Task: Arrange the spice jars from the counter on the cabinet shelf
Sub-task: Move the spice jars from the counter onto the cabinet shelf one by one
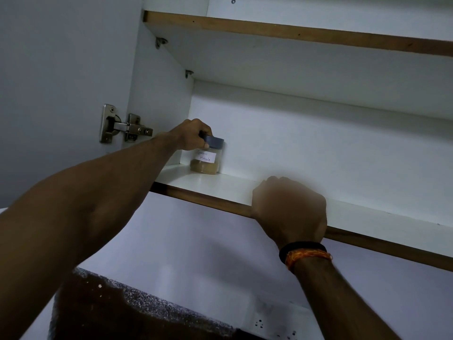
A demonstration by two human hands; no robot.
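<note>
Jar (207, 155) on shelf (220, 185), far left corner; left hand (193, 137) pinches lid. Right hand (289, 207) blurred, grip unclear. Next: let go.

The left arm stretches from the lower left of the frame up toward the centre, forearm bare and nearly straight. The left hand (192, 136) is turned knuckles up, fingers and thumb curled in a grip around a dark lid. The right arm rises from the lower right, 2 bands on its wrist. The right hand (290, 209), blurred, shows its back, fingers bent over a shelf edge.
</note>
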